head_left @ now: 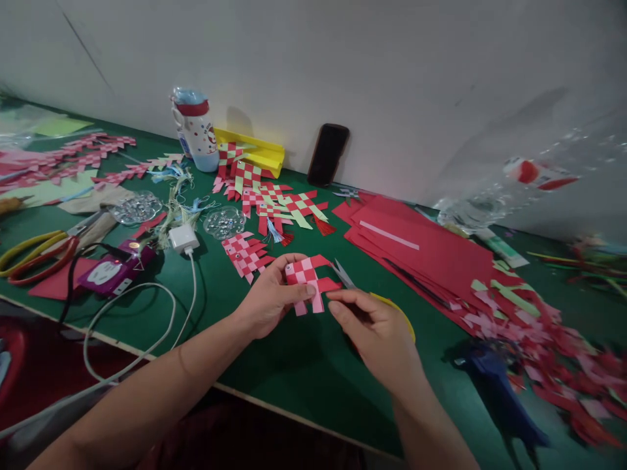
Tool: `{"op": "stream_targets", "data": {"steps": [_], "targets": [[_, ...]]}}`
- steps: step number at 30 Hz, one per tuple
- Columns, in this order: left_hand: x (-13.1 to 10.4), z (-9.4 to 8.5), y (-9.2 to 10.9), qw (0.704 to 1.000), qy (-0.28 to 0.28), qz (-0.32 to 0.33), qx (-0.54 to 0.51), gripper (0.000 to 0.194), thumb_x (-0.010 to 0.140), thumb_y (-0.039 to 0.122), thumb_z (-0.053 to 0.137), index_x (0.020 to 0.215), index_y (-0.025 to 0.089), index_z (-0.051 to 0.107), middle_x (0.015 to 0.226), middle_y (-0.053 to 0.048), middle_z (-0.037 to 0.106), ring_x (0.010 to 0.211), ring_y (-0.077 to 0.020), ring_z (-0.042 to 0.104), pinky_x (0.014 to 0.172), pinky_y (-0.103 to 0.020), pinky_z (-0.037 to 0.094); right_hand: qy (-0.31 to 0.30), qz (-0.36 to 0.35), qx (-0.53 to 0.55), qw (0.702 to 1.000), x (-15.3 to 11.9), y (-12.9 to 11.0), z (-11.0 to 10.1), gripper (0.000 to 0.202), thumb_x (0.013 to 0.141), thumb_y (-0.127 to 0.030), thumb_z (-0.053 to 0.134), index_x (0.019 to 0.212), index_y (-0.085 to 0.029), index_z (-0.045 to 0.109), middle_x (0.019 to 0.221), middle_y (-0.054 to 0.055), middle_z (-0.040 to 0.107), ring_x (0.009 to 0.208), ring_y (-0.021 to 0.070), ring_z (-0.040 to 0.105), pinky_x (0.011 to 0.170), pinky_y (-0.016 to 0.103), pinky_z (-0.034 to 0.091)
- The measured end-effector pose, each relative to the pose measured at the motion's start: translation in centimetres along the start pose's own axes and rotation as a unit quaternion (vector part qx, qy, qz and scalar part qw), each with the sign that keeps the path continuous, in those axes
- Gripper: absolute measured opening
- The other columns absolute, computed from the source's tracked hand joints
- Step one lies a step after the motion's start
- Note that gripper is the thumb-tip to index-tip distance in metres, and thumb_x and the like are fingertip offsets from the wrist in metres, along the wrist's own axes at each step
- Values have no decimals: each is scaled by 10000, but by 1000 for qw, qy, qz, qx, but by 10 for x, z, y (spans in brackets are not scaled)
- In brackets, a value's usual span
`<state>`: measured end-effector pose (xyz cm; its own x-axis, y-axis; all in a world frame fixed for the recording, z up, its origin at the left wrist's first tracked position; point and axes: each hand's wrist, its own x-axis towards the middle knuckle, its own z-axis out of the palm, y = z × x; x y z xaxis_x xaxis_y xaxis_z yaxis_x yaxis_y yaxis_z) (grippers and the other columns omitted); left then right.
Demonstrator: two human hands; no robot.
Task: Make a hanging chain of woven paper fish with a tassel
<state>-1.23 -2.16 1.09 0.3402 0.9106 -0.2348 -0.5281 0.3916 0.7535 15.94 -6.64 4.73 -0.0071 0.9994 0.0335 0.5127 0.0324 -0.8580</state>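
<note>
A red and pink woven paper fish (304, 273) with a small eye is held up above the green table, its strip ends pointing right and down. My left hand (272, 294) pinches its left part between thumb and fingers. At the fish's right side, my right hand (375, 326) is closed, thumb and forefinger together near a red strip end; what lies between those fingertips is too small to tell. Scissors with a yellow handle (399, 316) lie behind and partly under my right hand, blades pointing up and left.
Finished woven fish (247, 176) lie behind, near a bottle (196, 130) and a phone (328, 155). Red paper sheets (416, 241), paper scraps (548, 339) and a blue glue gun (499, 391) are right. Large scissors (44, 254), a purple device (117, 267) and white cable (174, 307) are left.
</note>
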Motion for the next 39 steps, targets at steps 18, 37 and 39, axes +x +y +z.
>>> {"op": "stream_targets", "data": {"steps": [18,37,39], "targets": [[-3,4,-2,996,4,35,78,539,660,192,808,1108,216,508,739,41,590,584,-96,573,517,-199,474,-14,52,124,991,10,15,19,222,778,-402,650,797,-183,683,703,1,620,632,137,532,589,242,443],[-2,5,-5,992,52,68,91,509,646,169,810,1079,207,545,705,46,616,549,-79,560,513,-181,481,3,96,193,976,12,17,21,174,721,-346,643,685,-189,578,523,-62,460,475,80,357,455,208,290],[-1,4,-4,992,62,70,83,515,647,163,812,1089,204,550,709,41,623,564,-79,570,531,-179,488,16,98,209,973,13,26,18,198,753,-362,632,674,-197,556,518,-66,433,475,82,352,455,212,283]]}}
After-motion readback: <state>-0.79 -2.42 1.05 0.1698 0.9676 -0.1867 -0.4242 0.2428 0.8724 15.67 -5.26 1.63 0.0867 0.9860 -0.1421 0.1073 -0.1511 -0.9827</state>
